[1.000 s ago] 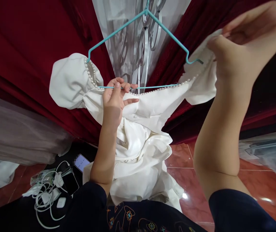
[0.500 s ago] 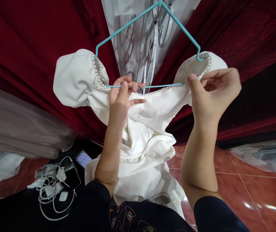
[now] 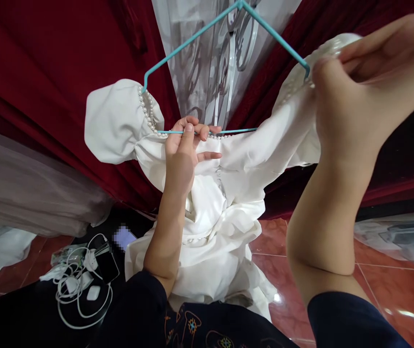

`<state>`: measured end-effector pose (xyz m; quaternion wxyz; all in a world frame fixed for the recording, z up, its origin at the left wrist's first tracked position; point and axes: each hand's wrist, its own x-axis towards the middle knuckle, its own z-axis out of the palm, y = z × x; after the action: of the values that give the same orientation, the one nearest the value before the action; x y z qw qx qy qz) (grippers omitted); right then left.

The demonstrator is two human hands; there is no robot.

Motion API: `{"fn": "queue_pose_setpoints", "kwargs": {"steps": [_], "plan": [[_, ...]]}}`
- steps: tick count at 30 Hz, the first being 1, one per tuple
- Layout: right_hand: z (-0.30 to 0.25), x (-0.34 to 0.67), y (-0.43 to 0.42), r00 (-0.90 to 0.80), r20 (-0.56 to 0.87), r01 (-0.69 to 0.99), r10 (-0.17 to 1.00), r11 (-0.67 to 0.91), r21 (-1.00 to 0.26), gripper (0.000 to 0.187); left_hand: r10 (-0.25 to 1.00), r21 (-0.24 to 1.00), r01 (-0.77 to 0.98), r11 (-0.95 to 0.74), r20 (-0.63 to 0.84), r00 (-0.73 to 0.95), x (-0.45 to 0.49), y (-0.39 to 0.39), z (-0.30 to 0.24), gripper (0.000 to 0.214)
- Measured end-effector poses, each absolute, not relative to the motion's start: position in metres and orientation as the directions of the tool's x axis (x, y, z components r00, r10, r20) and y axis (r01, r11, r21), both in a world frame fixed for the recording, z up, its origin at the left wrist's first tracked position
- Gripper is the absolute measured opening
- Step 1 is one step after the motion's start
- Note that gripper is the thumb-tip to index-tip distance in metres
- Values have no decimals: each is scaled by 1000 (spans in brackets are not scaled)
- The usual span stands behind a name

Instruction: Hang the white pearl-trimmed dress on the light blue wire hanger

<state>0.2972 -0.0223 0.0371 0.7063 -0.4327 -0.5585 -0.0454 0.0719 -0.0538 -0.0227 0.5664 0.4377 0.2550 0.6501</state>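
Note:
A white dress (image 3: 243,162) with puffed sleeves and a pearl-trimmed neckline hangs on a light blue hanger (image 3: 192,45). My left hand (image 3: 187,140) pinches the hanger's lower bar near its middle, little finger stretched out; whether it also grips the neckline cannot be made out. Up at the right, my right hand (image 3: 366,82) is closed on the pearl edge of the right-side sleeve, pulling it outward beyond the hanger's arm. The left-side sleeve (image 3: 110,121) rests over the hanger's other end, and the skirt falls in folds toward my lap.
Dark red curtains (image 3: 65,72) flank a white ornate frame (image 3: 230,72) behind the dress. At lower left lie tangled white cables (image 3: 79,309), a phone (image 3: 107,265) and a small white case (image 3: 93,292). Reddish tiles (image 3: 402,290) cover the floor.
My right hand has moved up and to the right, stretching the right-side sleeve and neckline with it. The left hand stays almost where it was on the hanger bar.

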Motion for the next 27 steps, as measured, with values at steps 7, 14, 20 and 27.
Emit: {"fn": "queue_pose_setpoints", "kwargs": {"steps": [7, 14, 20, 27], "plan": [[19, 270, -56, 198, 928, 566, 316, 736, -372, 16, 960, 859, -456, -233, 278, 32, 65, -51, -24, 14], [-43, 226, -54, -200, 820, 690, 536, 671, -271, 24, 941, 850, -444, -282, 335, 42, 66, -56, -32, 12], [-52, 226, -47, -111, 842, 687, 528, 653, -319, 22, 893, 861, -242, -447, 444, -70, 59, -84, -49, 32], [-54, 215, -45, -100, 819, 690, 565, 632, -352, 30, 218, 434, 584, -686, 889, -404, 31, -66, -32, 35]]}}
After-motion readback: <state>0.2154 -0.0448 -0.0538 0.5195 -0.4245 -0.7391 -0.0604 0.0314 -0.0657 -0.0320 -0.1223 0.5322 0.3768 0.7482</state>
